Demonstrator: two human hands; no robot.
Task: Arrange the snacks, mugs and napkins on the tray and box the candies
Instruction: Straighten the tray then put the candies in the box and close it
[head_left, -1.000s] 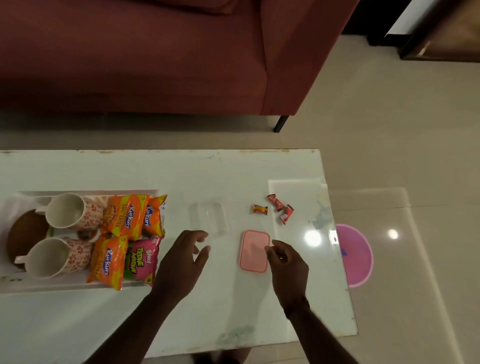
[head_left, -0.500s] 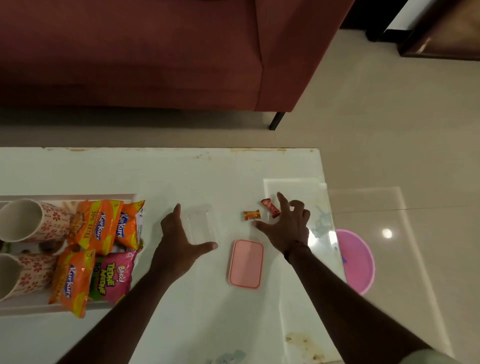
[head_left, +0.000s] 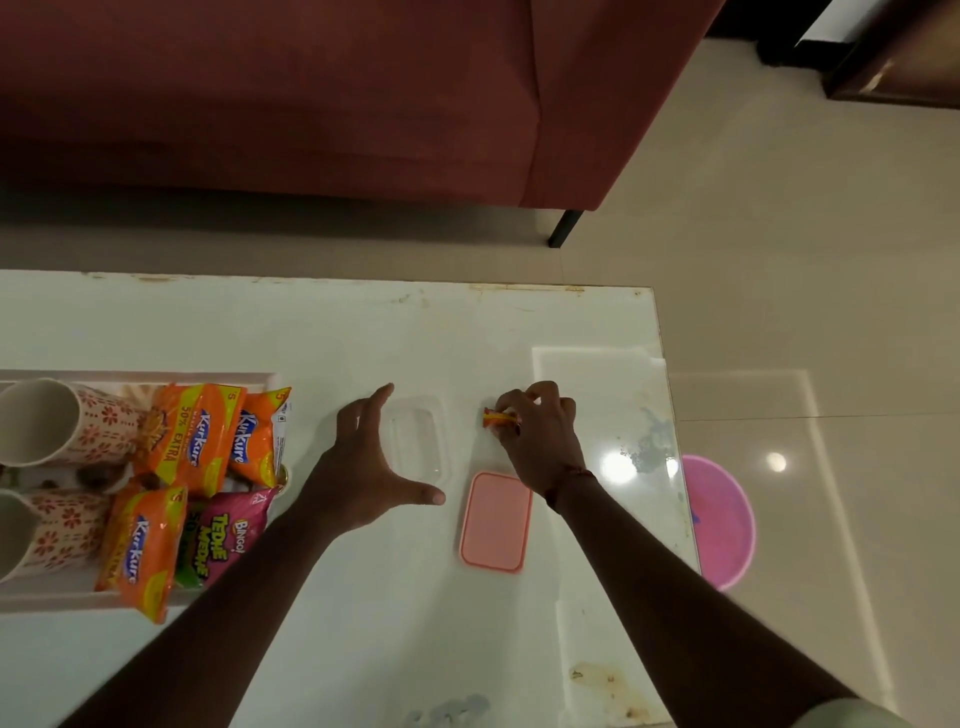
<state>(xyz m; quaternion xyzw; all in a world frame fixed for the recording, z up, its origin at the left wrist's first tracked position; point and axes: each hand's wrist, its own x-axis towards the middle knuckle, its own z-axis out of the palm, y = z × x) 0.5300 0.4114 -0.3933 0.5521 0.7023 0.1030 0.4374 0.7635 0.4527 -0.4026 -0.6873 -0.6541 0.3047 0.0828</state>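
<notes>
On the table (head_left: 363, 332), at 9 o'clock, the tray (head_left: 156, 375) carries two mugs (head_left: 52, 421) and the snack packets (head_left: 192, 441). The left hand (head_left: 363, 467) is spread wide and holds nothing, its forefinger and thumb framing the clear box (head_left: 418, 441), whose long axis runs 12 to 6. At the box's 3 o'clock the right hand (head_left: 540, 441) pinches a candy (head_left: 496, 417) in curled fingers, wrapper lying 9 to 3, with the pink lid (head_left: 496, 519) at its 6 o'clock.

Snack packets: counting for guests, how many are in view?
4, on the tray: a large Kurkure packet at the far side, a smaller Kurkure packet to its right, a third Kurkure packet at the near edge, a pink Bingo packet beside it. Overlaps may hide more.
</notes>
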